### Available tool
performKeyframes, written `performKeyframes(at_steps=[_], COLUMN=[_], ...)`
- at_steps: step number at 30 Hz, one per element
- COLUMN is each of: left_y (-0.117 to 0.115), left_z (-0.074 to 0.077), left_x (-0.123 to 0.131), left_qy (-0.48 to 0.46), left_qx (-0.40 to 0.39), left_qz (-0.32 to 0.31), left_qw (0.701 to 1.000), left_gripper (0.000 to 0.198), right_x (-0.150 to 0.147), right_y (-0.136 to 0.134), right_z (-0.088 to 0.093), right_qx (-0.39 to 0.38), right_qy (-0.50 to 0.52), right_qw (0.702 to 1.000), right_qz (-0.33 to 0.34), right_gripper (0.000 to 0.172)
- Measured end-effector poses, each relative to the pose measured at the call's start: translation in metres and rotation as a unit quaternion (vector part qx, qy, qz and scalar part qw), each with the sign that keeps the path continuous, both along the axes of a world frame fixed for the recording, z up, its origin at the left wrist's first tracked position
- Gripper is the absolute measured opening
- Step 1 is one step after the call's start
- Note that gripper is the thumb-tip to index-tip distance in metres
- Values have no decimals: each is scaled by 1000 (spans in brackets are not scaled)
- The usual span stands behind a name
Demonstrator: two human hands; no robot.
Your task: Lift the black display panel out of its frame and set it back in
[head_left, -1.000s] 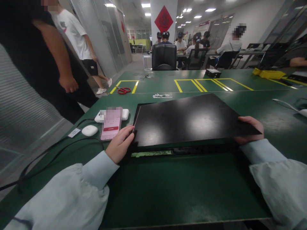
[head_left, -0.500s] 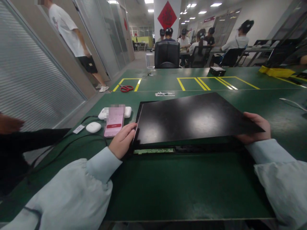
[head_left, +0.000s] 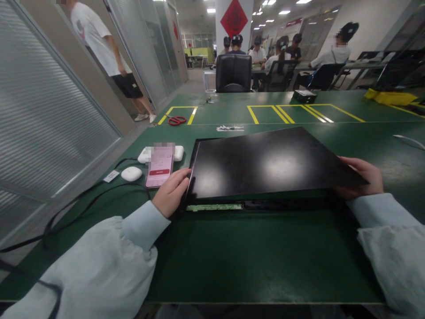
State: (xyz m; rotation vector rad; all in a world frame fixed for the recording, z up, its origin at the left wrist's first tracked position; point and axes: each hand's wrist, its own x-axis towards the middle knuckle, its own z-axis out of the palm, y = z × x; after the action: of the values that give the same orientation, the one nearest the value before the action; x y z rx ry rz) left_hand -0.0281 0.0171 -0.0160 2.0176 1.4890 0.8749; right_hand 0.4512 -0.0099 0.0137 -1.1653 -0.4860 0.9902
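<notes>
A glossy black screen panel (head_left: 245,164) lies tilted over a shallow black frame (head_left: 275,205), its right side raised and its left side down at the frame. A strip of green circuit board (head_left: 214,207) shows along the frame's near side. My left hand (head_left: 171,191) is closed on the frame's left edge, fingertips beside the panel's border. At the raised right corner, my right hand (head_left: 365,177) grips the panel, with the thumb side by the edge and the other fingers mostly hidden underneath.
A pink-screened phone (head_left: 160,170), a white rounded case (head_left: 131,173) and black cables (head_left: 99,190) lie left of the panel. Red-handled scissors (head_left: 177,120) and a small black box (head_left: 304,96) are farther back. A person (head_left: 102,48) stands left of the green table (head_left: 265,266).
The dark-sleeved arm at the left edge has gone from view. My right hand has shifted slightly right at the panel's corner. The panel keeps nearly the same tilt; the view has shifted a little.
</notes>
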Motion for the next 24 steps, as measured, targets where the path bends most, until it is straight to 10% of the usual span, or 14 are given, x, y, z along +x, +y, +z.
performKeyframes(at_steps=[24], left_y=[2], left_z=[-2], left_x=[-4], left_qy=[15], left_qx=[12], left_qz=[-31], left_qw=[999], left_gripper=[56], right_x=[-17], right_y=[-5], right_z=[6], right_qx=[-29], right_qy=[-30], right_qw=[999], right_qz=[-2], right_gripper=[45])
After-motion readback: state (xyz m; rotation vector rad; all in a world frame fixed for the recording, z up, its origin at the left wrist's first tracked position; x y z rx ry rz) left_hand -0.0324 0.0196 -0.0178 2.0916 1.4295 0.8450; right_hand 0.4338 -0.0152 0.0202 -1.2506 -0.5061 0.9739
